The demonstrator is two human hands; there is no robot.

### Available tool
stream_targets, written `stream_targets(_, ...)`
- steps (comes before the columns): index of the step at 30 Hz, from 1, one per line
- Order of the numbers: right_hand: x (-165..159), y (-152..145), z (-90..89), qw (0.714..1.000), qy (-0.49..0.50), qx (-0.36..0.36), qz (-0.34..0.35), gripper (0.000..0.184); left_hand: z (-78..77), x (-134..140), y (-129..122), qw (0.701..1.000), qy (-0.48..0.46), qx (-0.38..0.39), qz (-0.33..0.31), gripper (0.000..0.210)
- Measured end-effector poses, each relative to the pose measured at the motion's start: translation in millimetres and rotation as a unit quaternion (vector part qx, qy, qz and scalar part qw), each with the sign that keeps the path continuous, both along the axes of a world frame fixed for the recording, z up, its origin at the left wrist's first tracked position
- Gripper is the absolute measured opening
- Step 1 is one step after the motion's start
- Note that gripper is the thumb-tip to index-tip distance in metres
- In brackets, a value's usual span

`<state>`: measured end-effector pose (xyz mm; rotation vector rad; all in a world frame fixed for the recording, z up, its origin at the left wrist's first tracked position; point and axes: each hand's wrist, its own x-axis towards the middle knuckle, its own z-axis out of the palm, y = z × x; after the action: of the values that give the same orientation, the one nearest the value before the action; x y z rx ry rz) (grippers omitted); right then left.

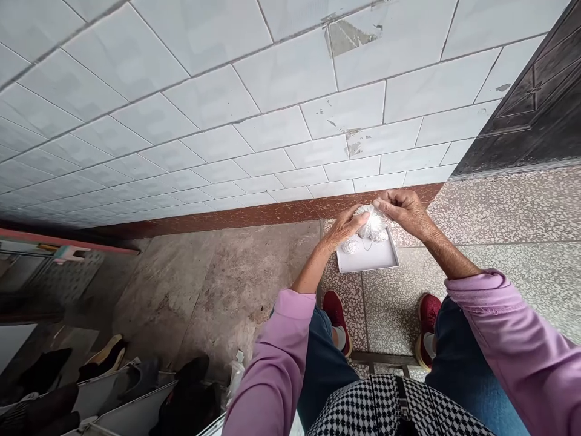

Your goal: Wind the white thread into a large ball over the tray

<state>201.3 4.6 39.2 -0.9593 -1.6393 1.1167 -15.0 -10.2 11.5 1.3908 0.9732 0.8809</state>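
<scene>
My left hand (pixel 347 228) is closed around the side of a shiny, ridged white ball-shaped bundle (pixel 373 224); from here I cannot tell whether it is wound string or crinkled plastic. At the bundle's upper right edge, my right hand (pixel 403 210) has its thumb and forefinger pinched together. What lies between those fingertips is too small to make out. Under both hands, a shallow white tray (pixel 368 261) rests on the floor. Smaller white bundles (pixel 349 246) lie in its far part, with a thin curved strand near them.
A white tiled wall (pixel 272 115) with a brown base strip rises ahead. The dark door (pixel 531 115) stands at right. Shoes (pixel 104 357) and open boxes (pixel 131 406) fill the lower left. My red shoes (pixel 334 318) flank the area below the tray.
</scene>
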Motion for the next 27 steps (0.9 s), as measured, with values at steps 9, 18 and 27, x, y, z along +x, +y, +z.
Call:
stream_targets(9,3.0,14.9,-20.9,0.999,-0.039,0.003,-0.020,0.060,0.3,1.1,6.5,0.977,-0.172,-0.123,0.037,0.077)
stream_targets(18,-6.9,4.6,-29.6,0.983,-0.170,0.058,0.035,0.038,1.4,2.7,16.0,0.948,-0.255,-0.121,0.148,0.054)
stream_targets(27,-20.5,-19.3,-8.7,0.978,-0.091,0.000,0.189,0.049,-7.6,-4.2,20.1,0.968,-0.134,-0.054,0.205,0.062)
